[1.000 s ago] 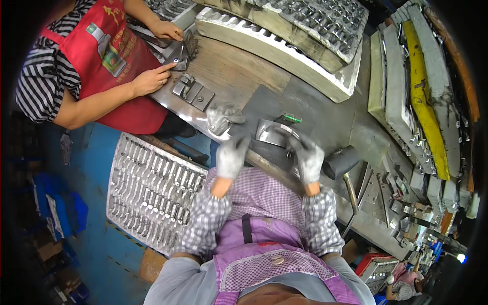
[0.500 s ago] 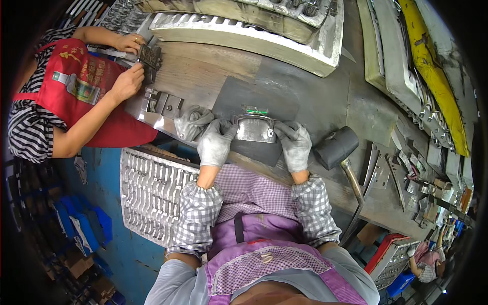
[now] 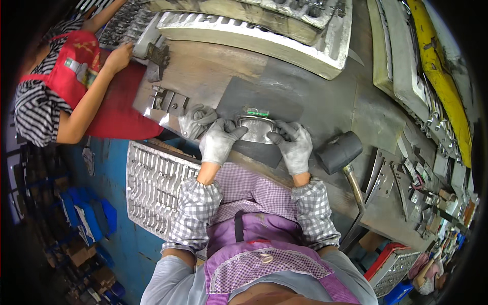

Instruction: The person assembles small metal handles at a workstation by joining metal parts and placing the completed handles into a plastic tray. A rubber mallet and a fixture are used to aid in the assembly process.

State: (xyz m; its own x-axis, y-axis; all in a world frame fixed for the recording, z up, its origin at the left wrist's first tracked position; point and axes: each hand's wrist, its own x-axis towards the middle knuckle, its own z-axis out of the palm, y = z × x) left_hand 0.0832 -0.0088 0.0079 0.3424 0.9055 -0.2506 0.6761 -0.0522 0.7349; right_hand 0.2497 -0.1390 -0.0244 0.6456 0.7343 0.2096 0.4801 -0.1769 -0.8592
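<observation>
A shiny curved metal piece (image 3: 256,131) lies on the dark mat (image 3: 236,94) in front of me. My gloved left hand (image 3: 217,144) grips its left end, thumb toward the middle. At its right end my gloved right hand (image 3: 295,146) holds on, with the thumb against the near face and the fingers curled behind. A small green-and-metal object (image 3: 257,112) sits just beyond the piece's far edge; its kind is unclear. Beside my left hand rests a loose grey glove (image 3: 194,123).
A black-headed mallet (image 3: 339,152) lies to the right, near flat metal tools (image 3: 386,175). Long pale trays (image 3: 249,38) line the bench's far side. At left, a co-worker's hand (image 3: 120,57) is near a metal block (image 3: 157,56). A tray of metal parts (image 3: 157,190) stands below.
My thumbs and fingers have shifted on the metal piece, and the lug at its right end is now out of sight. The co-worker's hands have moved off the block, toward the upper left.
</observation>
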